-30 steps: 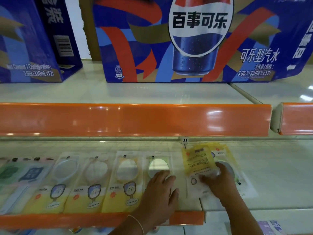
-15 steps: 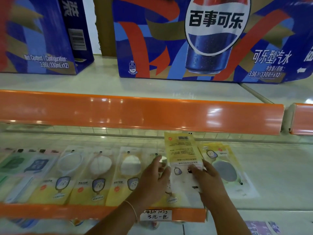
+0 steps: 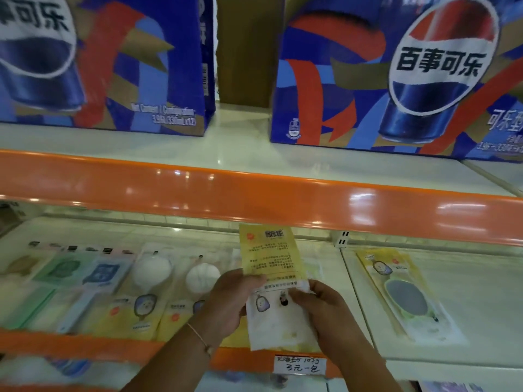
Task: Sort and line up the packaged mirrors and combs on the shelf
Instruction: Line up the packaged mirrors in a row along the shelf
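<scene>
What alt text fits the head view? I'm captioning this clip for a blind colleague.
Both hands, left hand and right hand, hold a yellow packet back side up above a shop shelf. A row of packaged mirrors lies to the left, one mirror packet to the right, and cola boxes stand on the shelf above.

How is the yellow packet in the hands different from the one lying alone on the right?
The held packet is gripped by both hands, left hand and right hand; the lone packet lies flat on the shelf. The held packet shows its printed back with a barcode; the lone packet shows its round mirror. Both are yellow.
</scene>
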